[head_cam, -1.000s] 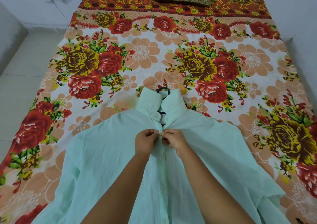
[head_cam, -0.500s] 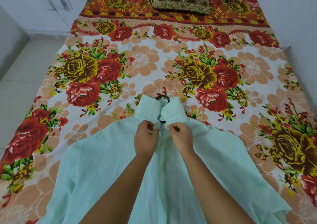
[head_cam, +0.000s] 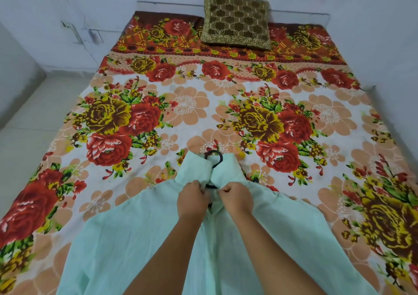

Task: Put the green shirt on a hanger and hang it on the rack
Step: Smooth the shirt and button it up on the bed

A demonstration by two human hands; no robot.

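Half done, by my reckoning: the green shirt (head_cam: pixel 140 238) lies front-up on the bed (head_cam: pixel 187 104) with the black hanger (head_cam: pixel 214 159) already inside, its hook poking out between the collar flaps. Left hand (head_cam: pixel 192 198) and right hand (head_cam: pixel 236 198) each have their grip pinched on the placket just below the collar. Hanging remains; no rack is visible.

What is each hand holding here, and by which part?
Both hold the green shirt just below the collar: left hand pinches the left front edge, right hand the right, with the black hanger hook showing between the collar halves.
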